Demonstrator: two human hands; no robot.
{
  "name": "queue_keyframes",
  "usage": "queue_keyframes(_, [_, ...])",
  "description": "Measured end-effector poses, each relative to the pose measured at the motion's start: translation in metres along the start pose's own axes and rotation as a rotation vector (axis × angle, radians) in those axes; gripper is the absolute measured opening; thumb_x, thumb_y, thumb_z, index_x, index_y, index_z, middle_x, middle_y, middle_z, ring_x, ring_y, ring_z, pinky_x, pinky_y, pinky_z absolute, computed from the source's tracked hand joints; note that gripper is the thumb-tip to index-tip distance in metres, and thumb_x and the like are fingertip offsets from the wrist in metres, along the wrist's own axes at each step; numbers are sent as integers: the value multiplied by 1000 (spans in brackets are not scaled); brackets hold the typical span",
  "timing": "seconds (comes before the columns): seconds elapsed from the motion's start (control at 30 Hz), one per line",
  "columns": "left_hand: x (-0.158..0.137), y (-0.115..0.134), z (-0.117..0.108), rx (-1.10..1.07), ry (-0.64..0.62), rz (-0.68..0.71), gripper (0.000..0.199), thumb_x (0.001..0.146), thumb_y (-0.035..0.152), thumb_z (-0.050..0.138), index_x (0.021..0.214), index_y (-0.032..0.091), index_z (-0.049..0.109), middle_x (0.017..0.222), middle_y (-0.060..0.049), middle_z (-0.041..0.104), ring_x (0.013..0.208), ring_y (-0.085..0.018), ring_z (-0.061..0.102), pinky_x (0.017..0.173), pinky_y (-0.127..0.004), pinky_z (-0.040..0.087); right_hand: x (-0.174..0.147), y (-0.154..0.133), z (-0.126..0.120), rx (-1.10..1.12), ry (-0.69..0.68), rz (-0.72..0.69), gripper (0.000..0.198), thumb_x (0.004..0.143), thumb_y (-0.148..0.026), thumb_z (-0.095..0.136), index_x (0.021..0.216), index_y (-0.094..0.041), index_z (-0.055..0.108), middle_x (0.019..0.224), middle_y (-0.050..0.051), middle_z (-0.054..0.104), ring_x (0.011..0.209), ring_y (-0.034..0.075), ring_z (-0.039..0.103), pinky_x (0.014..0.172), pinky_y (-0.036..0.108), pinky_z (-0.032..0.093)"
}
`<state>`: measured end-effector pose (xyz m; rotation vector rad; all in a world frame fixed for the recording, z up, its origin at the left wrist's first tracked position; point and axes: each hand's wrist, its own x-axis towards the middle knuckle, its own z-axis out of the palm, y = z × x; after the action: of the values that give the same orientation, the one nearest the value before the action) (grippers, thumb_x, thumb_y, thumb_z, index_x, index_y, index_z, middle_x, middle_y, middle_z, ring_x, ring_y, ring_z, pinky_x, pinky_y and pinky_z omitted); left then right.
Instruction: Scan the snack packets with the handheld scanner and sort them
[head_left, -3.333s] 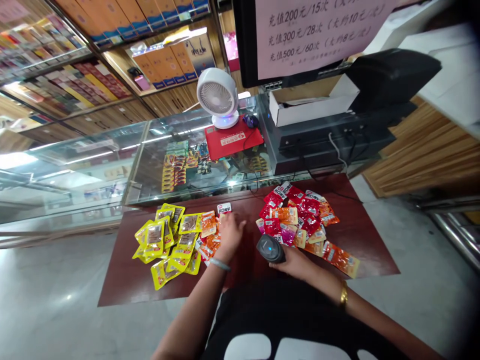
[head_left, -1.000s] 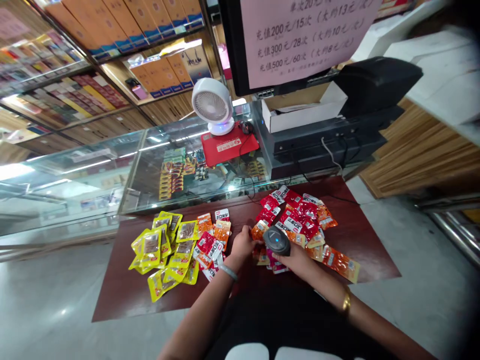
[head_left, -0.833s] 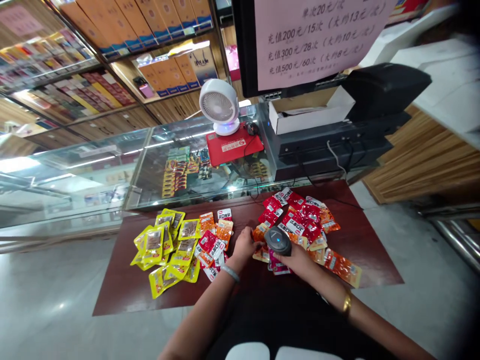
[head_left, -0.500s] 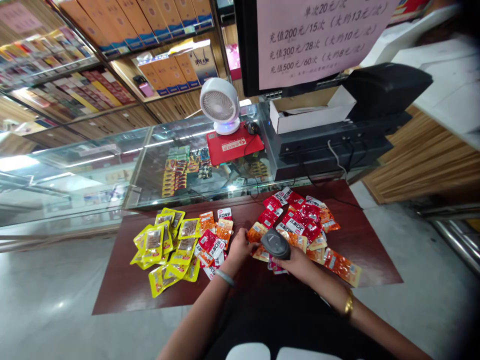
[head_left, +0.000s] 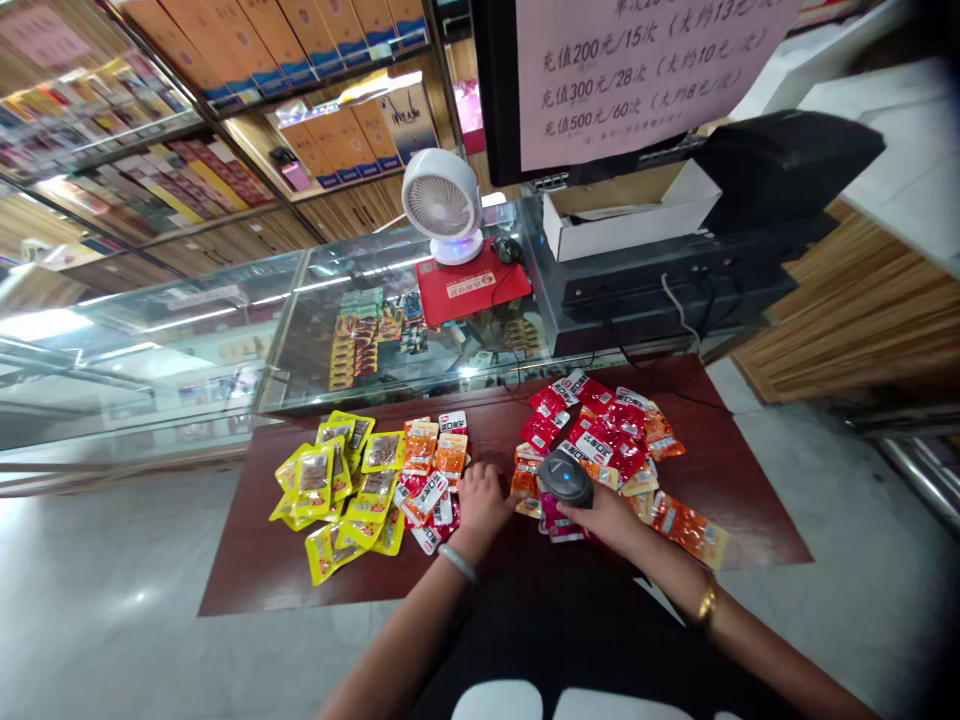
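Reading clock directions from the middle of the dark red desk (head_left: 255, 575), with twelve pointing away from the person, a pile of yellow packets (head_left: 313, 477) lies at nine o'clock, several of them overlapping. Right against it, also towards nine, sits a smaller heap of mixed red, white and orange packets (head_left: 431, 505). At eleven, a white fan (head_left: 441, 205) stands on a glass display case (head_left: 304, 345), at the far edge of a red mat (head_left: 474, 288).

A pale bracelet (head_left: 457, 562) circles the left wrist. The left hand (head_left: 484, 505) is near the dial's centre, palm down, its fingers loosely spread and pointing to twelve, its thumb stretched towards three. An orange packet (head_left: 526, 478) lies just by that thumb; whether they touch cannot be told, and what is under the palm is hidden.

Close by at three, a dark grey handheld device (head_left: 564, 480) with a small blue light is gripped in the right hand (head_left: 600, 515), above a purple packet (head_left: 562, 525). Red packets (head_left: 600, 430) spread beyond it, from one to two o'clock. Farthest right, at about four, lies a long orange packet (head_left: 688, 528).
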<state>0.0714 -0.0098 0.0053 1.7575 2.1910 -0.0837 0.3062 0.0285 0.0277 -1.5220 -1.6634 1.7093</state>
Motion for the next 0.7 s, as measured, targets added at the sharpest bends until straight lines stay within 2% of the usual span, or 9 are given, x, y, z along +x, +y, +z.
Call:
queue_keyframes(0.07, [1,21,17,-6,-20,-32,64,71,64,68,110,15,59,117,-14,58,111,-32,51,94,-42,40,0,1,2,-16,-8,-17,47,73,-45,74,111,-17,71,111,11,75,108,33,68,96,46,52])
queue_keyframes(0.13, [3,28,27,-12,-33,-38,59,70,58,71,108,15,58,117,-14,58,111,-31,52,94,-41,40,-1,3,2,-30,0,-26,48,72,-47,73,109,-16,71,110,12,75,107,34,68,94,45,52])
queue_keyframes(0.23, [9,19,26,-91,-127,-35,32,79,39,68,98,16,59,106,-11,63,102,-25,58,88,-35,42,-2,7,0,-53,18,-13,49,72,-48,73,110,-17,71,110,12,75,108,34,68,95,47,51])
queue_keyframes(0.3, [12,10,20,-186,-194,-79,23,82,32,64,99,16,57,97,-8,65,91,-21,61,81,-30,43,-2,9,-1,-64,12,-5,48,71,-46,74,110,-18,71,110,11,75,107,33,68,95,46,51])
queue_keyframes(0.4, [18,5,11,-261,-126,-110,38,80,32,67,112,15,53,104,-9,65,99,-21,61,85,-29,44,-1,9,0,-80,-24,-7,46,72,-44,74,109,-18,72,110,11,75,108,34,67,94,46,51])
queue_keyframes(0.47, [23,9,7,-256,-48,-61,54,77,33,70,124,15,49,120,-13,59,114,-23,56,96,-30,41,0,5,2,-85,-60,-15,45,72,-45,73,108,-18,72,109,12,76,107,35,68,93,47,52])
queue_keyframes(0.53, [30,17,6,-235,-51,15,65,76,31,71,134,18,44,132,-15,52,120,-25,52,100,-31,39,1,1,6,-87,-88,-23,44,72,-45,73,107,-18,73,106,12,77,104,35,69,91,47,52])
queue_keyframes(0.6, [37,23,6,-196,-114,74,58,77,26,67,131,21,46,133,-15,50,118,-25,53,98,-32,41,1,-3,8,-95,-100,-30,44,72,-44,73,108,-18,72,104,11,77,102,34,70,89,46,53])
queue_keyframes(0.7, [46,25,7,-155,-198,78,37,78,20,63,114,17,55,119,-16,59,109,-26,58,92,-33,43,0,-6,8,-102,-102,-43,43,72,-43,74,107,-18,72,103,11,77,101,34,70,88,46,53])
